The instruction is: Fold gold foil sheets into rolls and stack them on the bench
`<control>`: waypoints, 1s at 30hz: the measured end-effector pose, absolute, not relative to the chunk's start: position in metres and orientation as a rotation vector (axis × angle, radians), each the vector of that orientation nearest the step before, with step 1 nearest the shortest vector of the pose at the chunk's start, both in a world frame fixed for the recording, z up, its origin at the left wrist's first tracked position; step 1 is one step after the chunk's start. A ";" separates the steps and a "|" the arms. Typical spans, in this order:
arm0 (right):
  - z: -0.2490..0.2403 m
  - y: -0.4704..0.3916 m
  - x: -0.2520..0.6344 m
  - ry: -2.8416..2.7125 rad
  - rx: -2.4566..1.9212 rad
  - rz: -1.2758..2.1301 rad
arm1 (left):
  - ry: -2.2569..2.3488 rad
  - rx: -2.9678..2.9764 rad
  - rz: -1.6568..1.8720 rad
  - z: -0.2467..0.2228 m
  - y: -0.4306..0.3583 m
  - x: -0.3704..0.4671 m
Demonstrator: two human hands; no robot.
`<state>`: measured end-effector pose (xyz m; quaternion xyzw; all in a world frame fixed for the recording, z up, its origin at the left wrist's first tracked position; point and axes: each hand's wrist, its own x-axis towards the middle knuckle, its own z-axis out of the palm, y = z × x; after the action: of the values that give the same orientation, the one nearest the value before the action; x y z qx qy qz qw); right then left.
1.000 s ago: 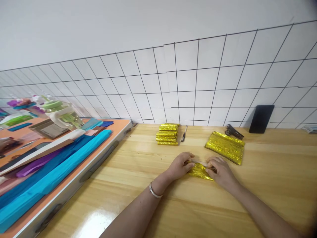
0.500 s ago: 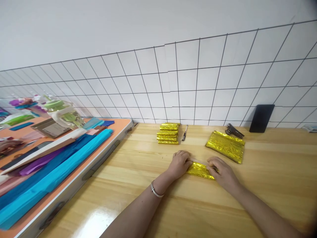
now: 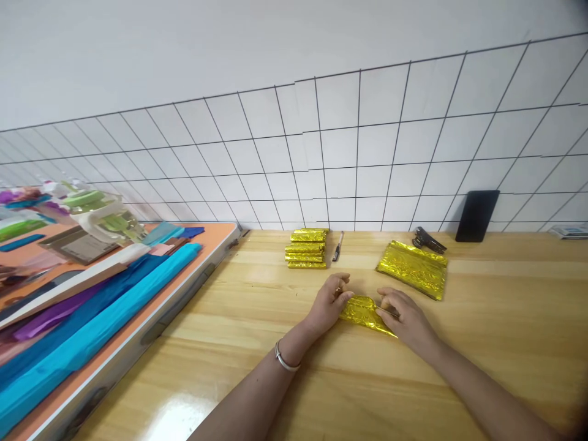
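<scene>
A strip of shiny gold foil (image 3: 365, 314) lies on the wooden table between my hands, its far edge folded or curled over. My left hand (image 3: 328, 303) is closed on the strip's left end, thumb on the foil. At its right end my right hand (image 3: 402, 312) pinches the foil, fingers curled. Beyond my left hand sits a stack of several gold rolls (image 3: 307, 250). A flat gold foil packet (image 3: 414, 268) rests behind my right hand.
A pen (image 3: 338, 246) lies beside the rolls. Near the wall are a black clip (image 3: 429, 239) and a leaning black phone (image 3: 477, 215). On the left, an orange-topped table (image 3: 215, 233) holds blue paper rolls (image 3: 110, 324) and a green-lidded bottle (image 3: 103, 214).
The foil's far edge now stands curled up where it lay flatter under my fingers. My fingers have lifted slightly off that edge. The whole view has shifted slightly.
</scene>
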<state>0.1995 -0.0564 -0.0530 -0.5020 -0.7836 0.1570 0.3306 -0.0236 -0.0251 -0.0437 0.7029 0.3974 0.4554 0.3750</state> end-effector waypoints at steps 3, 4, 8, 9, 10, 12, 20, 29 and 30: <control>-0.049 -0.056 0.199 -2.040 -1.324 0.433 | 0.968 1.720 1.176 -0.040 -0.027 -0.023; -0.048 -0.056 0.199 -2.024 -1.323 0.451 | 0.953 1.717 1.185 -0.038 -0.028 -0.023; -0.049 -0.057 0.199 -1.934 -1.318 0.567 | 0.928 1.779 1.317 -0.031 -0.032 -0.021; -0.049 -0.057 0.199 -1.917 -1.322 0.599 | 0.925 1.800 1.353 -0.030 -0.032 -0.021; -0.050 -0.057 0.199 -1.904 -1.325 0.632 | 0.922 1.819 1.380 -0.028 -0.033 -0.020; -0.049 -0.058 0.199 -1.890 -1.324 0.705 | 0.910 1.845 1.415 -0.025 -0.036 -0.019; -0.040 -0.060 0.202 -1.692 -1.223 0.877 | 0.774 1.642 1.413 -0.012 -0.049 -0.011; -0.009 -0.068 0.215 -1.730 -1.233 0.541 | 0.769 1.304 1.125 -0.004 -0.047 -0.017; -0.007 -0.069 0.215 -1.748 -1.230 0.537 | 0.761 1.310 1.108 -0.003 -0.048 -0.018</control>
<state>0.2155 -0.0691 -0.0072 -0.4978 -0.7076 0.2173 0.4519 -0.0179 -0.0477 -0.0030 0.5630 0.3269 0.4763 0.5910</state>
